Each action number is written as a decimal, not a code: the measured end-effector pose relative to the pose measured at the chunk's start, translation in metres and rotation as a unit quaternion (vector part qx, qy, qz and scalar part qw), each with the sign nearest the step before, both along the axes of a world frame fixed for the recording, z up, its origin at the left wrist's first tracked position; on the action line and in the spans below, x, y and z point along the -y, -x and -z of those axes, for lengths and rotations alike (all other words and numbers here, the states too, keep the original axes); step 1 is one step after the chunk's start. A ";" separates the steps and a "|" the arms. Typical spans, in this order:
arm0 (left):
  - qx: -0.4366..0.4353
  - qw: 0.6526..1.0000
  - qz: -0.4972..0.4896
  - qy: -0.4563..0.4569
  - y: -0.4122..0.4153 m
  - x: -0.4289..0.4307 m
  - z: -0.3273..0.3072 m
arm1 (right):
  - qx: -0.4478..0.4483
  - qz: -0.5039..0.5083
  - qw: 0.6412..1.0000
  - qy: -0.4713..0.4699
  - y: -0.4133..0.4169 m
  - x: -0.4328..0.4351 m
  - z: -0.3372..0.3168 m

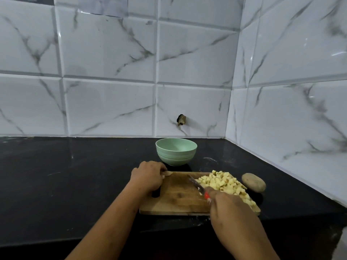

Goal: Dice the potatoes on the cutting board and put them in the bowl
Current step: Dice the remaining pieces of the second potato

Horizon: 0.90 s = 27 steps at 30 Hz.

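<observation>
Marble-tiled walls (pixel 112 91) meet over a black bench (pixel 75 184): potato cut, bowl not yet filled.

Fingers (pixel 163 171) of the left hand (pixel 148 175) curl over the far left corner of the cutting board (pixel 178 199) and grip it; the right hand (pixel 231 205) is wrapped round the red handle of a knife (pixel 197 185), whose blade rests against the left side of the diced potato (pixel 223 182) heaped on the board's right half. This looks like gathering the dice for transfer: best to hold the blade low on the wood, move the heap as one, and bring the board's edge over the bowl so no cubes fall on the bench. A whole potato (pixel 253 182) lies uncut just beside the board's right edge. Beyond the board's far edge stands the green bowl (pixel 176 152), near the left hand; what shows of its inside holds nothing.
</observation>
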<state>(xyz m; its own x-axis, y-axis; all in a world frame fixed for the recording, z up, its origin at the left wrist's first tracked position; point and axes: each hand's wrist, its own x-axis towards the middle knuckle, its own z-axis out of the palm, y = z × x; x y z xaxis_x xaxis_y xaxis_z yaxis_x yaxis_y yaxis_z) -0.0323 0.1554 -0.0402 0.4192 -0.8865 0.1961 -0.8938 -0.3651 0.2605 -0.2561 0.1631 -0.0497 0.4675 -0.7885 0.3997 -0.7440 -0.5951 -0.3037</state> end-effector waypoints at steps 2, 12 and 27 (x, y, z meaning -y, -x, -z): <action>0.003 1.000 0.004 0.018 0.000 0.000 0.000 | 0.010 -0.020 1.000 -0.014 -0.002 -0.004 0.001; -0.154 0.983 0.030 0.093 0.013 -0.008 -0.005 | 0.004 0.009 1.000 0.005 -0.001 -0.001 0.003; -0.170 0.983 0.039 0.058 0.021 -0.021 -0.001 | 0.011 -0.030 0.999 -0.008 -0.023 -0.008 -0.002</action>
